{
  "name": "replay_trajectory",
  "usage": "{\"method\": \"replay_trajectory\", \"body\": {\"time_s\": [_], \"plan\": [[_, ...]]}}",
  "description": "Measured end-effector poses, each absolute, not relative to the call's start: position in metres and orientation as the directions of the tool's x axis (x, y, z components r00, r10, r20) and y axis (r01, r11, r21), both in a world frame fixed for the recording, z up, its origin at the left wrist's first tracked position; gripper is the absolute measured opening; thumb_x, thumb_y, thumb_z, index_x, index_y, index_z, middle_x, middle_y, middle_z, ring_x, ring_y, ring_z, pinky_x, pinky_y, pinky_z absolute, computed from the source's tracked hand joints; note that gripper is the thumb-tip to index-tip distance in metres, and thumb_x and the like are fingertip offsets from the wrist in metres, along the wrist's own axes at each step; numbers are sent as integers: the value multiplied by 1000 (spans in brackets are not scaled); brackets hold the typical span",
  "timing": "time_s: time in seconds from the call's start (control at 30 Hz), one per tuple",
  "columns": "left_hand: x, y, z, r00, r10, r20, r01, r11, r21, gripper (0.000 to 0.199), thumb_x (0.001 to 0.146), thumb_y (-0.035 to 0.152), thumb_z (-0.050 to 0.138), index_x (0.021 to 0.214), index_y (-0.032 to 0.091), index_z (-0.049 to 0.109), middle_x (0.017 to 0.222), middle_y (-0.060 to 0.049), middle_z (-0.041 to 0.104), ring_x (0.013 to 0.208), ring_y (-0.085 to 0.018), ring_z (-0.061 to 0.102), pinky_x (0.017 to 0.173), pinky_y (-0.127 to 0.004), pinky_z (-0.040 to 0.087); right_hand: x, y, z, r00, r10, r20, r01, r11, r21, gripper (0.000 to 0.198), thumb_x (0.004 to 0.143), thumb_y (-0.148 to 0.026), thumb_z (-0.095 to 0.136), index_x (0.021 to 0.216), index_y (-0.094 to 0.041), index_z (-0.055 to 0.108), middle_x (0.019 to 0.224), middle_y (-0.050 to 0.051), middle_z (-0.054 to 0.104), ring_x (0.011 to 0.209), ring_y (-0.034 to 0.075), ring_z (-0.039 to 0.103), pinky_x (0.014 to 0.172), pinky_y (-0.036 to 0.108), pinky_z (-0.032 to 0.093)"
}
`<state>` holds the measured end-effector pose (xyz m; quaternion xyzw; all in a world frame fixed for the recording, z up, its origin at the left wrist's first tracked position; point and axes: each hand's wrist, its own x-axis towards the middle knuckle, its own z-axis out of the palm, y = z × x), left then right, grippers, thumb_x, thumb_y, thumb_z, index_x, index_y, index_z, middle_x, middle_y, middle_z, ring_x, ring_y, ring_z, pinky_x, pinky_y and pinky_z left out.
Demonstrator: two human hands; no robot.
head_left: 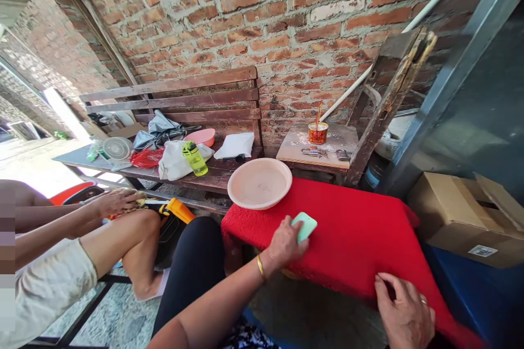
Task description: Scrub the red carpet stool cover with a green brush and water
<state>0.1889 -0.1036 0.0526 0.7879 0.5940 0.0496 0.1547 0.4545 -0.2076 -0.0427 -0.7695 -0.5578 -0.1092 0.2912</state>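
My left hand (284,244) grips a pale green flat piece with rounded corners (306,226), perhaps a scraper or the back of a brush. It is held over the near edge of a table covered with a red cloth (347,223). On the cloth's far left corner rests a shallow pinkish-white basin (261,184), apparently with cloudy liquid inside. Low at the right, my right hand (405,308) is at the table's near edge. Its thumb and index fingertips meet against the red cloth; whether they pinch anything is hidden.
A cardboard box (462,218) stands right of the table. Behind, a wooden stool (286,147) bears a red tin with sticks (318,133) and padlocks. The bench (221,177) holds a green bottle (195,159), bags and a fan. At left another person's hands (117,202) are busy.
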Motion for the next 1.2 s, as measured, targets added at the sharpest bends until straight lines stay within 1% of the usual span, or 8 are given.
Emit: {"method": "replay_trajectory", "body": {"time_s": [0.17,0.33,0.43,0.6,0.73,0.83,1.03,1.2], "plan": [[179,-81,55,99,985,-140,971,-65,230,46,88,37,54,130,19,53,122,-14,51,112,-28,54,97,-39,45,454,-206,-43,356,787,503,922,-208,-326,31,91,-40,46,88,-22,71,86,9,66,70,22,52,61,32,27],[237,-147,45,603,781,-164,776,-526,349,52,84,51,56,127,22,56,119,-14,53,103,-30,58,89,-41,50,456,-209,-44,337,788,515,932,-200,-303,36,93,-43,42,90,-22,71,86,9,66,71,23,52,60,32,28],[251,-166,45,745,645,-169,643,-628,439,56,80,62,56,124,27,58,111,-9,55,93,-26,61,80,-36,53,456,-209,-44,345,789,508,928,-205,-312,35,92,-45,43,90,-23,71,90,9,67,72,23,53,61,32,30],[205,-110,52,352,928,-123,893,-293,341,53,85,47,58,131,23,55,120,-12,54,102,-26,59,88,-35,50,454,-208,-42,350,789,506,926,-210,-313,33,92,-42,44,90,-22,71,86,10,66,72,24,52,61,32,28],[175,-69,54,108,987,-117,963,-75,258,47,87,39,56,130,19,55,120,-14,54,109,-27,57,95,-37,46,454,-207,-43,360,790,497,924,-229,-306,35,93,-43,43,90,-22,71,86,9,66,70,23,50,61,32,28],[190,-82,50,150,981,-121,963,-117,242,48,87,39,55,129,18,54,122,-16,52,110,-29,57,94,-40,47,454,-207,-45,346,781,520,932,-222,-286,35,93,-43,43,90,-21,71,86,10,66,71,24,50,61,32,27],[252,-156,43,683,712,-167,706,-582,403,55,81,57,56,126,25,56,116,-12,54,100,-29,60,84,-41,53,455,-207,-45,337,776,533,937,-221,-272,35,93,-43,43,89,-21,71,87,10,65,70,23,50,61,32,28],[224,-123,53,439,879,-188,844,-331,422,49,83,52,58,126,26,58,117,-9,54,96,-23,61,84,-33,52,452,-208,-41,340,785,518,936,-228,-269,36,94,-43,43,90,-21,71,87,10,65,71,23,51,61,32,28]]}}
